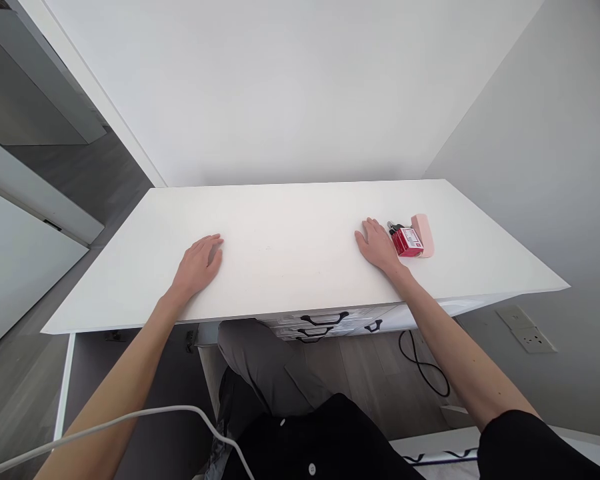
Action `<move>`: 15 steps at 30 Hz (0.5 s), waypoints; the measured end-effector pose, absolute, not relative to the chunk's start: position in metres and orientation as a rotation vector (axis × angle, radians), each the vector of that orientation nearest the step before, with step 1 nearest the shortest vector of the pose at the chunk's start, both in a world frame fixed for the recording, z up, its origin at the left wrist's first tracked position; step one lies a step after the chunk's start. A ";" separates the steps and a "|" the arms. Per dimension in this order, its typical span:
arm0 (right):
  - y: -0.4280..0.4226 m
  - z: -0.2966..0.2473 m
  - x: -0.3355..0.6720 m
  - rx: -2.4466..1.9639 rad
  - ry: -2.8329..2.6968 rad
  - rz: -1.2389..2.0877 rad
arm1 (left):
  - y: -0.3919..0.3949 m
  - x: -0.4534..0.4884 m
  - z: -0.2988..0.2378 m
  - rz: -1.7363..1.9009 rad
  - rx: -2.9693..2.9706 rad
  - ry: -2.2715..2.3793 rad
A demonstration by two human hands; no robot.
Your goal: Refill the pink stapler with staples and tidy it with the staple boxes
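My left hand (200,262) lies flat on the white desk (290,220), palm down, fingers stretched out and holding nothing. Flat on the desk to the right rests my right hand (379,245), fingers extended, also holding nothing. Just right of it, close to its fingers, sits a small red box (408,241) with a black clip-like part at its far end. A pale pink flat object (425,233) lies under or beside the box.
White walls stand behind the desk and to the right. Under the desk are drawers with black handles (325,320) and a black cable (423,363) on the wooden floor. A wall socket (525,330) is at lower right. A white cable (130,417) crosses my lap.
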State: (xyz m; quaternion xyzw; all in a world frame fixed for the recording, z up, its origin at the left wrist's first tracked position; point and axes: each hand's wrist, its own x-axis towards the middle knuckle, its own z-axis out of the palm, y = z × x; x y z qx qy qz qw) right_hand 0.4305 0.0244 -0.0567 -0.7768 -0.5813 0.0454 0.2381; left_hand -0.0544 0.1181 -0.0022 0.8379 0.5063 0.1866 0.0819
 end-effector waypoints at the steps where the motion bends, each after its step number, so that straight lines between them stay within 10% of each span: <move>1: 0.022 -0.056 0.428 -2.127 -1.617 0.125 | 0.118 -0.055 -0.002 0.549 2.508 1.511; 15: -0.024 -0.044 0.373 -2.096 -1.910 0.109 | 0.083 -0.053 -0.005 0.412 2.520 1.583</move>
